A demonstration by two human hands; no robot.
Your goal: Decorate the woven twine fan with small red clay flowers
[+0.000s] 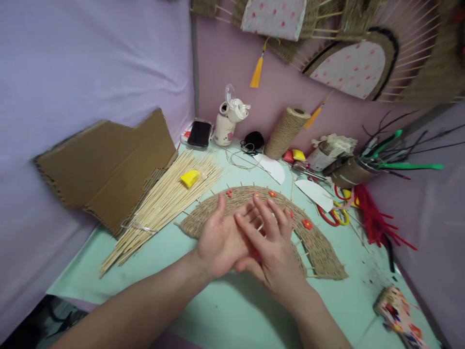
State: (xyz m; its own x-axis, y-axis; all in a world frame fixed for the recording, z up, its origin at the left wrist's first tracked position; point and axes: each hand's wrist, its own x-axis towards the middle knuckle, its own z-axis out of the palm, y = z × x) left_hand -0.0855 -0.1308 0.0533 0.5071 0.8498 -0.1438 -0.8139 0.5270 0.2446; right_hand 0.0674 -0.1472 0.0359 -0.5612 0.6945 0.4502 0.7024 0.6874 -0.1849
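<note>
My left hand (225,237) is turned palm up over the table, its thumb raised and its fingers stretched out. Across it lies my right hand (274,252), fingers spread and slightly bent, the fingertips at the left palm and fingers. A small reddish patch shows between the two hands; what it is I cannot make out. Beneath and behind them rests a woven twine arch (321,247) with thin sticks poking from its edges. Small red clay flowers with yellow centres, such as the flower (307,224), sit on the arch. The hands hide part of its middle.
Left of the arch lie a bundle of thin sticks (156,213), a yellow clay packet (190,178) and folded cardboard (109,165). Behind stand a white bottle (224,130) and a twine spool (285,133). Scissors (341,213) and red fuzzy stems (374,218) are at right.
</note>
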